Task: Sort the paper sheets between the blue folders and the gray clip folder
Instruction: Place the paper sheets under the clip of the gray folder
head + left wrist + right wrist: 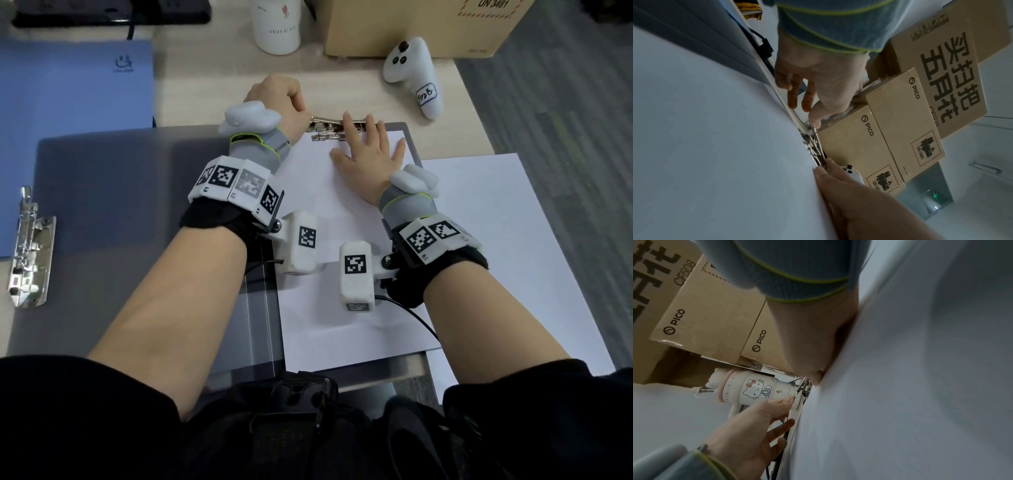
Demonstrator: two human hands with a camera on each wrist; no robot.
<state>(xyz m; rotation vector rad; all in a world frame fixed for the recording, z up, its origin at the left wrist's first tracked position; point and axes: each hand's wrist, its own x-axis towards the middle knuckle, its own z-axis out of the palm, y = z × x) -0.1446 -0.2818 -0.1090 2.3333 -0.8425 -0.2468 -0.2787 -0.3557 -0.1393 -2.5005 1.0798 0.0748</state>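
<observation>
Metal clip [337,128] at the gray clip folder's [137,222] far edge.
Left hand [279,99] pinches its lever; right hand [368,150] lies spread on the paper sheet [325,219], near the bench's [212,82] right edge.

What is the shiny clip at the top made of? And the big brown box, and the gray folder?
The clip looks like polished metal: silvery, with bright glints. The box looks like matte cardboard: plain brown with printed marks. The gray folder is probably smooth plastic, since it has a soft sheen, but that is a guess. The left hand pinches the clip; the right hand lies flat on the paper.
</observation>
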